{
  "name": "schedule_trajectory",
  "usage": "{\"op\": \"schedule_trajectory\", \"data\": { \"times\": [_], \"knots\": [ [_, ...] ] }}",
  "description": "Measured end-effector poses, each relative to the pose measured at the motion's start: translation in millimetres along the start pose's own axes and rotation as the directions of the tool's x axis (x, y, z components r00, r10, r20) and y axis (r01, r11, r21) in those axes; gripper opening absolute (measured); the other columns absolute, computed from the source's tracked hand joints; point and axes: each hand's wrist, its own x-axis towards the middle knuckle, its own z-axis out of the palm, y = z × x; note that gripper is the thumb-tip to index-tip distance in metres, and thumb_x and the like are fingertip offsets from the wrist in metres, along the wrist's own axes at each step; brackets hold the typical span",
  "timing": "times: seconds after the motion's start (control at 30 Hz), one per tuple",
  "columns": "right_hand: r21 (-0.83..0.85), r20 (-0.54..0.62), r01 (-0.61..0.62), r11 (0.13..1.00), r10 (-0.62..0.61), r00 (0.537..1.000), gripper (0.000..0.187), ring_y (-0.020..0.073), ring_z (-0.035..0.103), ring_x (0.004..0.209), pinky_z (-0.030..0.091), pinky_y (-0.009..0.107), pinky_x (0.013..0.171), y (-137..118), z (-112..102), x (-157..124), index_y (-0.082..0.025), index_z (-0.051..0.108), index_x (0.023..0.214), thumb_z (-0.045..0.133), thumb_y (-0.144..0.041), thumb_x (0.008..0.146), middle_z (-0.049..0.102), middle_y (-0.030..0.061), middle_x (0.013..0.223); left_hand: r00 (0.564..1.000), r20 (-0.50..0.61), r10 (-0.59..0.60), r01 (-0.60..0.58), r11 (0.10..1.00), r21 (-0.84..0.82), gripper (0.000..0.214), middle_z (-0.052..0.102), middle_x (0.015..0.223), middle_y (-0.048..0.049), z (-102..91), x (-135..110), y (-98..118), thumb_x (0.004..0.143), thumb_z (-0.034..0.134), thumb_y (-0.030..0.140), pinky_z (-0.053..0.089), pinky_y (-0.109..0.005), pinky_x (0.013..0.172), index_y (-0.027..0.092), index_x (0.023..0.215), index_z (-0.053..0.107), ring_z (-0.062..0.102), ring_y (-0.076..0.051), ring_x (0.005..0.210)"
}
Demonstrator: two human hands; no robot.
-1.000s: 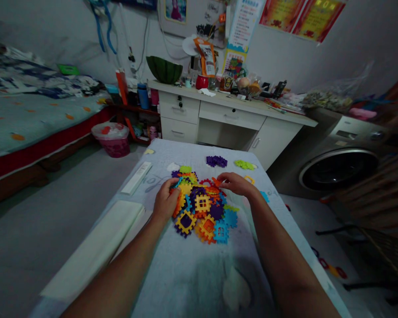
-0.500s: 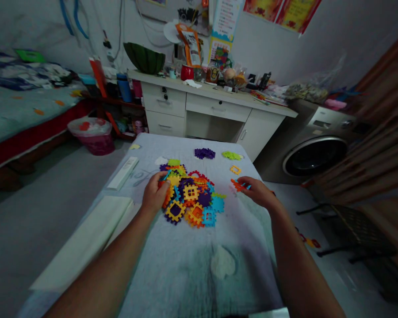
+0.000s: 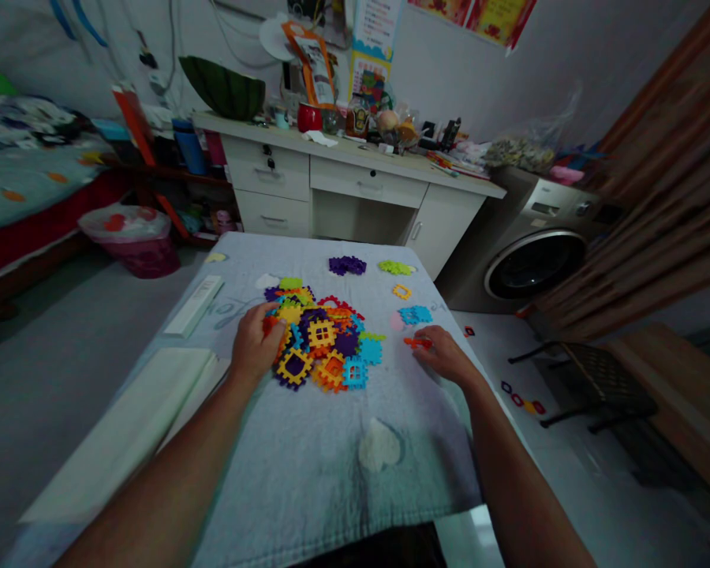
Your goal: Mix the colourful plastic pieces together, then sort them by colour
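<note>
A heap of colourful plastic interlocking tiles lies in the middle of a table covered with a pale blue towel. My left hand rests on the heap's left edge, fingers curled over the tiles. My right hand is near the table's right edge, pinching a small orange-red tile. Sorted apart lie a purple pile, a green pile, a yellow-orange tile and a blue pile.
A white remote and a long white box lie at the table's left. Behind stand a white desk with clutter, a washing machine, a bed and a pink bin. Loose tiles lie on the floor at right.
My right hand has left the heap with an orange-red tile and moved to the table's right side. My left hand stays on the heap. The camera has swung to the right.
</note>
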Motion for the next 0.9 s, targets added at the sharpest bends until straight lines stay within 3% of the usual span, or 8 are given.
{"op": "schedule_trajectory", "data": {
  "times": [0.27, 0.43, 0.53, 0.67, 0.77, 0.9],
  "knots": [
    [-0.124, -0.031, -0.074, 0.990, 0.071, 0.997, 0.025, 0.0235, 0.059, 0.102, 0.041, 0.034, 0.093, 3, 7, 2, -0.013, 0.069, 0.105, 0.058, -0.011, 0.082, 0.068, 0.0121, 0.107, 1.000, 0.019, -0.015, 0.014, 1.000, 0.025, 0.038, 0.062, 0.118, -0.0097, 2.3, -1, -10, 0.082, 0.054, 0.039, 0.043, -0.044, 0.106, 0.023, 0.116, 0.063, 0.058, -0.027, 0.115],
    [-0.142, -0.052, -0.109, 0.984, 0.103, 0.993, 0.025, 0.0256, 0.058, 0.104, 0.041, 0.038, 0.095, -3, 1, 1, -0.016, 0.068, 0.104, 0.061, -0.013, 0.080, 0.065, 0.0132, 0.112, 0.997, 0.004, -0.080, 0.080, 0.997, -0.022, 0.038, 0.063, 0.118, -0.0073, 3.4, -1, -11, 0.081, 0.056, 0.039, 0.045, -0.043, 0.105, 0.026, 0.117, 0.063, 0.059, -0.025, 0.112],
    [-0.053, -0.046, 0.029, 0.998, -0.032, 0.998, 0.031, 0.0262, 0.055, 0.110, 0.040, 0.040, 0.099, -26, 1, 4, -0.017, 0.065, 0.111, 0.066, -0.019, 0.081, 0.062, 0.0127, 0.118, 0.994, -0.001, -0.113, 0.113, 0.993, -0.034, 0.040, 0.064, 0.118, -0.0062, 3.6, -1, -12, 0.081, 0.057, 0.038, 0.046, -0.043, 0.104, 0.027, 0.118, 0.063, 0.060, -0.025, 0.110],
    [0.026, 0.068, 0.241, 0.970, -0.242, 0.968, 0.044, 0.0263, 0.055, 0.113, 0.040, 0.039, 0.101, -64, 15, 13, -0.017, 0.061, 0.119, 0.074, -0.028, 0.078, 0.061, 0.0127, 0.120, 0.992, -0.021, -0.128, 0.126, 0.990, -0.055, 0.042, 0.065, 0.117, -0.0057, 4.2, -2, -16, 0.081, 0.058, 0.039, 0.050, -0.040, 0.097, 0.028, 0.121, 0.061, 0.062, -0.022, 0.104],
    [-0.003, 0.100, 0.233, 0.973, -0.231, 0.968, 0.048, 0.0261, 0.056, 0.110, 0.041, 0.039, 0.098, -79, 29, 18, -0.016, 0.060, 0.121, 0.074, -0.027, 0.077, 0.062, 0.0131, 0.117, 0.988, -0.013, -0.151, 0.150, 0.985, -0.084, 0.045, 0.065, 0.119, -0.0062, 4.9, -2, -19, 0.081, 0.058, 0.040, 0.052, -0.039, 0.093, 0.027, 0.124, 0.059, 0.064, -0.021, 0.100],
    [0.051, 0.072, 0.218, 0.975, -0.221, 0.973, 0.046, 0.0242, 0.057, 0.108, 0.043, 0.037, 0.097, -75, 40, 17, -0.016, 0.058, 0.123, 0.069, -0.020, 0.078, 0.062, 0.0116, 0.115, 0.987, -0.010, -0.161, 0.160, 0.983, -0.092, 0.047, 0.065, 0.123, -0.0067, 5.8, -2, -22, 0.081, 0.058, 0.040, 0.051, -0.041, 0.097, 0.028, 0.126, 0.058, 0.063, -0.022, 0.104]
  ]
}}
